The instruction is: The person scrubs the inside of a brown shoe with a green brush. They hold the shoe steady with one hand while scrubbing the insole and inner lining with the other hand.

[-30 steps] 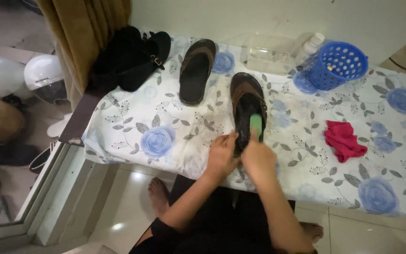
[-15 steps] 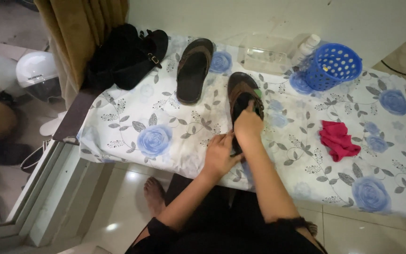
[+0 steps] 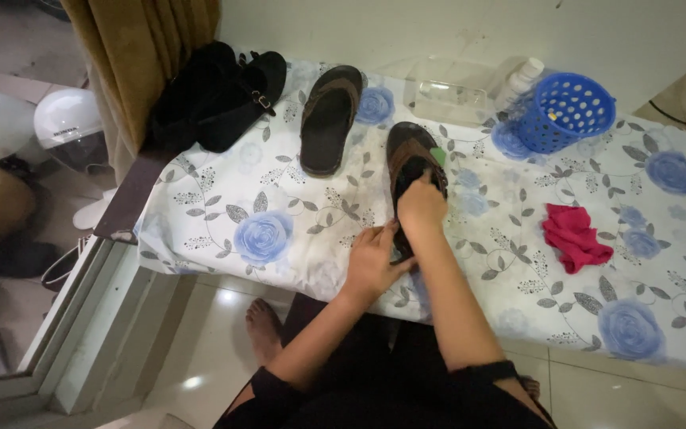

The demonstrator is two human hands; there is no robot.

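A brown and black sandal (image 3: 406, 151) lies lengthwise on a white cloth printed with blue flowers (image 3: 263, 206). My right hand (image 3: 421, 208) rests on the middle of the sandal, closed on a small green scrubber (image 3: 437, 156) whose tip peeks out past the fingers. At the sandal's near end, my left hand (image 3: 375, 258) holds the heel against the cloth. My fingers hide most of the scrubber.
A second sandal (image 3: 329, 119) lies to the left, with black shoes (image 3: 224, 87) beyond it. At the back stand a clear box (image 3: 448, 94), a white bottle (image 3: 522, 79) and a blue basket (image 3: 565, 111). A red rag (image 3: 575, 236) lies right. A curtain (image 3: 144, 56) hangs left.
My right hand has slid with the green scrubber from the sandal's heel end up towards its middle and toe. My left hand has stayed at the heel.
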